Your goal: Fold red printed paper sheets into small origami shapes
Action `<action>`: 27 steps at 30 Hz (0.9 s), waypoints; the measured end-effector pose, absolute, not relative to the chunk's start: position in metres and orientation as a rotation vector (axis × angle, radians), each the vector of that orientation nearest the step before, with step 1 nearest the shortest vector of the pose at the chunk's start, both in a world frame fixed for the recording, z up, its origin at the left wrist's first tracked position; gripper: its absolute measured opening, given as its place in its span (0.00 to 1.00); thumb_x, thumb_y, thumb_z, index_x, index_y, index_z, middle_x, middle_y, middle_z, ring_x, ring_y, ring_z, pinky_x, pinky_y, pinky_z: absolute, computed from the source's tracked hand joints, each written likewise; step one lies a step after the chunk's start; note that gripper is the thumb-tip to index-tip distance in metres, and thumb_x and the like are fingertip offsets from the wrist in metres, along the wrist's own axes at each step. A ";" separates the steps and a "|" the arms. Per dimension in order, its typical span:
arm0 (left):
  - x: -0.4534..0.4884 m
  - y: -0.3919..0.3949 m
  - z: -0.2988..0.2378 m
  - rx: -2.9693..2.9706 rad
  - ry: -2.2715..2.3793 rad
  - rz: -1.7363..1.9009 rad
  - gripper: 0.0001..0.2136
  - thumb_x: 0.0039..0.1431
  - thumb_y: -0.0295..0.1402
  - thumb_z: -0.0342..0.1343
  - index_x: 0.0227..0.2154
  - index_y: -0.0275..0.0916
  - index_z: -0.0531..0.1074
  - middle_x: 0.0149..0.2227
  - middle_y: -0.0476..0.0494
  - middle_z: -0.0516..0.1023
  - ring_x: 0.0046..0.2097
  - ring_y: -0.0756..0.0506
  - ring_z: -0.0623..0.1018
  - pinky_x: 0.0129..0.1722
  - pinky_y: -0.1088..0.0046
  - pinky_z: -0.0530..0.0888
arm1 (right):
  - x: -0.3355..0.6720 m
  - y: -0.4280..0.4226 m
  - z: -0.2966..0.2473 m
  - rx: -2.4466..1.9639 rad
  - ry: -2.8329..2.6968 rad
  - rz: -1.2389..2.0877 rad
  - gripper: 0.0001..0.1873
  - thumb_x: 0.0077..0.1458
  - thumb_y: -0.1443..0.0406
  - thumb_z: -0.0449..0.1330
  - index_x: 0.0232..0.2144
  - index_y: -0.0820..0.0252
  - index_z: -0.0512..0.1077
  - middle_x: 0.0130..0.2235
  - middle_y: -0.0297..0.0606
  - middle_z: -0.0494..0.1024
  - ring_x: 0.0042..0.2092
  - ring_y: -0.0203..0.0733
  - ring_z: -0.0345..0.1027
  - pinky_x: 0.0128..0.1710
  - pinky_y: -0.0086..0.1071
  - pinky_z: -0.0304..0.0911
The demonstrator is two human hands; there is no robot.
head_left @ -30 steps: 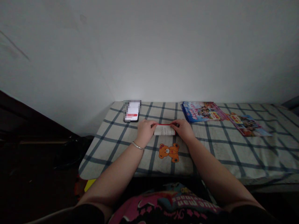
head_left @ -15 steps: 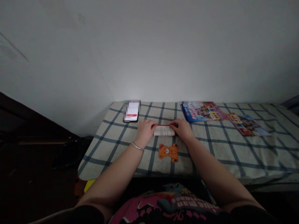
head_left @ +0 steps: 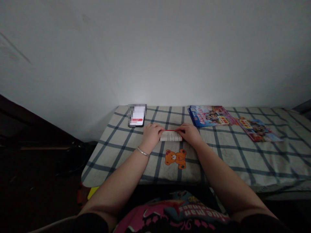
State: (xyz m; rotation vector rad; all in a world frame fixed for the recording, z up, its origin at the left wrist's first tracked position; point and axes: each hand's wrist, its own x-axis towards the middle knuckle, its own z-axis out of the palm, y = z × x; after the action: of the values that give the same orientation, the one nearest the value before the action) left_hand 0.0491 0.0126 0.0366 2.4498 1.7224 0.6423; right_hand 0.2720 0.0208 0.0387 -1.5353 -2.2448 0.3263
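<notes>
Red-edged white booklet [head_left: 171,136]: how does it lie?

Long axis crosswise, side to side, on the checked cloth [head_left: 252,158], just above a teddy-bear print [head_left: 175,159].

Which hand is nearer?

Neither. The left hand [head_left: 152,134] and right hand [head_left: 190,134] flank it equally, one at each short end, both grips clenched, grasping it between them.

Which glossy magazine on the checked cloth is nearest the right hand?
The blue glossy magazine, just beyond the right hand; the pink-red glossy magazine lies farther right.
</notes>
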 end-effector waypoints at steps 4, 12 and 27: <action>0.048 0.015 0.039 2.624 1.636 0.539 0.10 0.64 0.34 0.51 0.38 0.43 0.78 0.41 0.44 0.76 0.44 0.42 0.71 0.42 0.64 0.66 | 0.273 0.021 0.040 -1.533 -2.235 0.362 0.10 0.56 0.64 0.60 0.38 0.49 0.80 0.38 0.35 0.78 0.41 0.40 0.70 0.42 0.31 0.63; 0.047 0.012 0.058 2.783 1.585 0.313 0.12 0.65 0.32 0.48 0.36 0.42 0.79 0.39 0.41 0.72 0.42 0.42 0.70 0.39 0.65 0.66 | 0.277 0.026 0.050 -1.595 -2.341 0.459 0.12 0.52 0.60 0.63 0.41 0.45 0.79 0.35 0.32 0.77 0.37 0.37 0.70 0.37 0.28 0.61; 0.051 0.006 0.074 2.736 1.514 0.211 0.15 0.56 0.46 0.59 0.40 0.41 0.79 0.44 0.41 0.74 0.48 0.39 0.72 0.47 0.64 0.69 | 0.263 0.004 0.063 -1.731 -2.406 0.180 0.16 0.52 0.53 0.65 0.44 0.46 0.78 0.42 0.38 0.75 0.46 0.46 0.68 0.42 0.33 0.62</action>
State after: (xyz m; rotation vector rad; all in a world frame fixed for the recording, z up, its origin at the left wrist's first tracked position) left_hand 0.0512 0.0057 0.0743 2.7364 1.5137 0.2106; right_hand 0.2635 0.0041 0.0632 -1.7312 -2.4060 0.1804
